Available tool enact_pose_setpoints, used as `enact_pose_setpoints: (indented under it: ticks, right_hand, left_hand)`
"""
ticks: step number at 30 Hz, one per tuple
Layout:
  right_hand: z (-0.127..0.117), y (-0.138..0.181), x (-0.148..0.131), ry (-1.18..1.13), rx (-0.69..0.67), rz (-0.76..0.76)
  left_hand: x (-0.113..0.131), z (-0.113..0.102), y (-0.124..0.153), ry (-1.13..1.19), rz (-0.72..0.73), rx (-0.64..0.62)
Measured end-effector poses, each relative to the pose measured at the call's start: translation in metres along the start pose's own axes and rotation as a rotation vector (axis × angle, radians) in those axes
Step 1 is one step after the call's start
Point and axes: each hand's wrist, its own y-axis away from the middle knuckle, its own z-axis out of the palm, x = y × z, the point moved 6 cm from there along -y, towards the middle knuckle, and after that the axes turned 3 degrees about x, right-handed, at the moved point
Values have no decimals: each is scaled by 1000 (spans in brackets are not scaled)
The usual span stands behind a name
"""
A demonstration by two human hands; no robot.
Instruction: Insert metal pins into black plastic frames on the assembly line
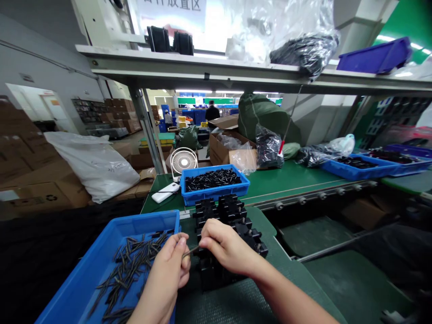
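My left hand (170,265) and my right hand (225,246) meet over the green mat, both pinching a thin dark metal pin (190,252) between their fingertips. Under my right hand lies a cluster of black plastic block parts (227,212). A blue tray (101,263) at the lower left holds several loose dark pins (130,265), and my left hand hovers at its right edge. Behind the black blocks stands a second blue tray (214,182) filled with small black parts.
A white desk fan (183,160) and a white flat device (165,192) sit behind the trays. Cardboard boxes (227,148), plastic bags and more blue trays (357,165) line the green bench. A shelf (216,72) overhead carries bags and a blue bin. People stand far back.
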Motion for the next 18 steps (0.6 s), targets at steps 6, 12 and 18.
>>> enact_pose_setpoints:
  ticks: [6,12,18]
  right_hand:
    - [-1,-2,1,-26,1,-2]
    - [-25,-5,8,-56,109,1]
    - [-30,-5,11,10,102,41]
  left_hand:
    - [-4,-3,2,194,-179,-75]
    - [11,-24,-10,323,-140,29]
    - [18,-13,-3,155,44,-28]
